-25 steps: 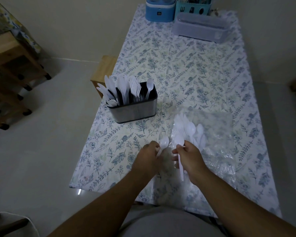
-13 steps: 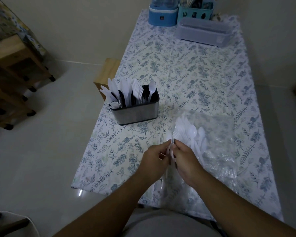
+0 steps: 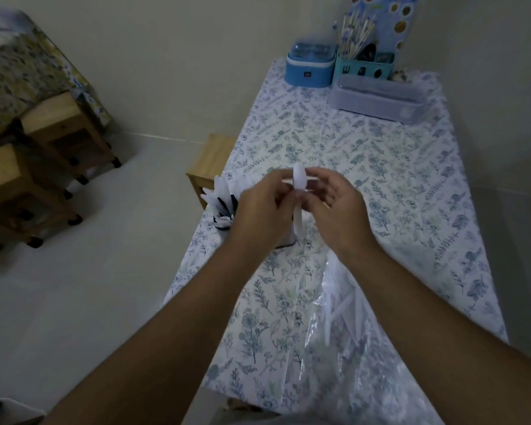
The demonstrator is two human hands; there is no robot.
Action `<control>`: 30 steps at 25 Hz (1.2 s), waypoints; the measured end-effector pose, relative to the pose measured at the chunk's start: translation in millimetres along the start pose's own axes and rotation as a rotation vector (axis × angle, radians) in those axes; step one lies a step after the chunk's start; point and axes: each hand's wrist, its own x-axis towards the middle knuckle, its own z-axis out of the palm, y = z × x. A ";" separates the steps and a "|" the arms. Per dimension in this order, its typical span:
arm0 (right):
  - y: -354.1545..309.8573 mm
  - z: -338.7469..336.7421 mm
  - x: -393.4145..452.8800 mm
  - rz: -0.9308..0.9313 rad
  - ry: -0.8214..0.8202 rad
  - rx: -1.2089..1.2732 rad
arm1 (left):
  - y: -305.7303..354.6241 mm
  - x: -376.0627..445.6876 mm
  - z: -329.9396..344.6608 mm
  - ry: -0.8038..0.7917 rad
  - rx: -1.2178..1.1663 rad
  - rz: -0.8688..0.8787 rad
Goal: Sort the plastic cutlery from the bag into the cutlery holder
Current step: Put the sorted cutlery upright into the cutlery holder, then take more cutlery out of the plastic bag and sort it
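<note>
Your hands lifted from bag [image 3: 365, 348] to frame centre: left hand [image 3: 262, 210] and right hand [image 3: 334, 207] both pinching white spoon [image 3: 299, 182], above cutlery holder [image 3: 224, 210].

Both hands raised together in front of the person, fingertips meeting.

The left hand [image 3: 262, 207] comes up from the lower left on a bare forearm, back of the hand toward the camera, fingers curled inward and pinching a white plastic spoon [image 3: 299, 187] at its neck. The right hand [image 3: 334, 207] reaches in from the lower right, also on a bare forearm, its fingers loosely bent and its fingertips touching the same spoon from the other side; whether it truly grips cannot be told. Both wrists are held straight, well above the surface.
</note>
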 end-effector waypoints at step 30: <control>177.5 -103.3 -221.2 0.072 -0.192 -0.975 | -98.4 -149.4 120.1 -0.607 0.587 0.245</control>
